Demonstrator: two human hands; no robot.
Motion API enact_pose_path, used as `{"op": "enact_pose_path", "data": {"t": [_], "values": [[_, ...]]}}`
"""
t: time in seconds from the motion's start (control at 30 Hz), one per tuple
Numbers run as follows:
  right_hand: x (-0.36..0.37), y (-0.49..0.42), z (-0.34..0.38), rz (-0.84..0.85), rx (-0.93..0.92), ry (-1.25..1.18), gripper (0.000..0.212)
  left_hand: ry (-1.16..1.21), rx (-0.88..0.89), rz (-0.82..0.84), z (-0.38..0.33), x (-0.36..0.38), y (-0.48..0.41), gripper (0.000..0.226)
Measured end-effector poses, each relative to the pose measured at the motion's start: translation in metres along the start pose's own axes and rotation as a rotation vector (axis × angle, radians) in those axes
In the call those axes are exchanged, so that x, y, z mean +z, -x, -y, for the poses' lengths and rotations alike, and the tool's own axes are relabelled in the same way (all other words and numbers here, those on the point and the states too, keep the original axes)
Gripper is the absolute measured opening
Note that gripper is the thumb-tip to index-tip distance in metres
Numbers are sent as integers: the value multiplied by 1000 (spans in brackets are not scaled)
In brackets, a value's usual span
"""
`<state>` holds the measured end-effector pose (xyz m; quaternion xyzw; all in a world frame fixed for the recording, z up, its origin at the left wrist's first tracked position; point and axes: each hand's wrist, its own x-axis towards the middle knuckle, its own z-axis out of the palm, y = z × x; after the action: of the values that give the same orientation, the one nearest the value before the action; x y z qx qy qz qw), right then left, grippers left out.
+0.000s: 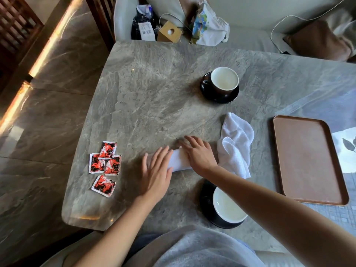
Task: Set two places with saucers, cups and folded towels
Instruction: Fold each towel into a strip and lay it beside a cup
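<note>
Lap [202, 249], near cup [227, 208], marble table [154, 97], sofa [248, 36]

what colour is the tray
Reddish brown tray, plain with no pattern; the head view shows it.

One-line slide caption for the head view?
Left hand and right hand press a folded towel flat; second towel lies crumpled nearby.

A café-style lounge or tearoom: a grey marble-patterned table [154, 105] stands before a pale upholstered bench seat [250, 26] with a brown cushion [317, 41], on polished stone floor tiles [48, 116]. A white-lined cup [224, 79] on a black saucer [219, 98], a brown serving tray [308, 160] and red sachets [105, 162] suggest drinks service — a wooden lattice screen [17, 22] stands at left.
</note>
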<state>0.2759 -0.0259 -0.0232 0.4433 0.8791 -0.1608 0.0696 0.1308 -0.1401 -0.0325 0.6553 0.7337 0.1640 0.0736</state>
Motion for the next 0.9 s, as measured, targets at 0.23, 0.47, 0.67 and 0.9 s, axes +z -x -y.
{"op": "enact_pose_path", "data": {"t": [0.23, 0.47, 0.67, 0.9], "values": [[8, 7, 5, -14, -182, -22, 56, -52, 14, 210, 7, 7, -1, 53], [27, 4, 5, 72, -160, 16, 68, -91, 4, 356, 25, 16, -6, 62], [33, 4, 4, 58, -149, 31, 69, -92, 11, 429, 27, 19, -7, 65], [33, 1, 3, 78, -153, 25, 68, -72, -2, 428, 26, 20, -7, 64]]}}
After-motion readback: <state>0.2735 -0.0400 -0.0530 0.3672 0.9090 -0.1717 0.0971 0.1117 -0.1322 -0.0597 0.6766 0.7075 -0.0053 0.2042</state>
